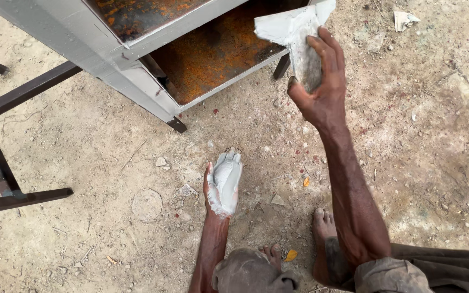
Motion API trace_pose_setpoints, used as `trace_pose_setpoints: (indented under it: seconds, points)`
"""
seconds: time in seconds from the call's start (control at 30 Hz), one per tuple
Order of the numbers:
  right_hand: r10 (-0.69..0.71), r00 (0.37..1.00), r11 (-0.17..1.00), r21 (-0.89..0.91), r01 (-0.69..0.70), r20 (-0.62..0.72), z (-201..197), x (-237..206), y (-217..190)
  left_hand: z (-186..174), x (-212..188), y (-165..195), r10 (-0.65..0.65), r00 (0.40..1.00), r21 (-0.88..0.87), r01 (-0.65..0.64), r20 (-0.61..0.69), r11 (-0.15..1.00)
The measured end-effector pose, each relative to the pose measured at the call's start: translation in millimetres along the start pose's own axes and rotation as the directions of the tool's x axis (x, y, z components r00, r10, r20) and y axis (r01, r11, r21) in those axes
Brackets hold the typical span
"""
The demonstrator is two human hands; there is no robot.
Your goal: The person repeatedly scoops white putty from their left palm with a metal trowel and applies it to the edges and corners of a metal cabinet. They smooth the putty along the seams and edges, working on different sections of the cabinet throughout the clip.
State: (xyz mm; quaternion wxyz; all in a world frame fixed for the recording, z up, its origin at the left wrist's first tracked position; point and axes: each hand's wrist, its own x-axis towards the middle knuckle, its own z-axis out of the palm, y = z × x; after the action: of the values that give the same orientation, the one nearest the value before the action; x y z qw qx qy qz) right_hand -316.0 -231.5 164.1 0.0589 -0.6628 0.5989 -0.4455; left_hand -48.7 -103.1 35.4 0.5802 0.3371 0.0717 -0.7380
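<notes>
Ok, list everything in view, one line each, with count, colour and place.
Metal cabinet: one, grey outside with rusty orange shelves, tipped over at top centre.
Metal frame: one, dark brown bars, left edge.
Flat scraper: one, coated in grey paste, held at the cabinet's edge at top.
Crumpled scrap: one, whitish, top right on the ground.
Ground: sandy dirt with small stones and a few orange flecks, throughout.
Bare feet: two, at bottom centre.
Left hand: one, smeared with grey paste, palm open, low over the ground at centre.
Right hand: one, gripping the scraper, upper right.
</notes>
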Motion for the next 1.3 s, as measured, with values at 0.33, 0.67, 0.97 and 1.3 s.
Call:
trace_pose_setpoints:
  seconds: [0.33,0.67,0.97,1.3]
  points:
    - [0.027,0.765,-0.475,0.681,-0.557,0.644,-20.3,-120.6,-32.4,86.1,23.3,14.0,0.047,0.51,-0.366,0.546,0.859,0.753]
    - [-0.073,0.703,0.987,0.154,-0.053,0.708,3.7,-151.6,-88.5,76.9,-12.4,28.2,0.232,0.834,-0.412,-0.006,0.5,0.911]
    - [0.097,0.865,0.907,0.314,-0.281,0.493,-16.3,-90.8,-68.7,41.6,-19.4,66.3,0.225,0.822,-0.428,0.025,0.523,0.903]
    - [-0.684,0.688,0.729,0.256,0.635,0.242,44.5,26.4,-88.4,-38.3,-29.3,20.9,0.108,0.919,-0.44,0.076,0.379,0.895]
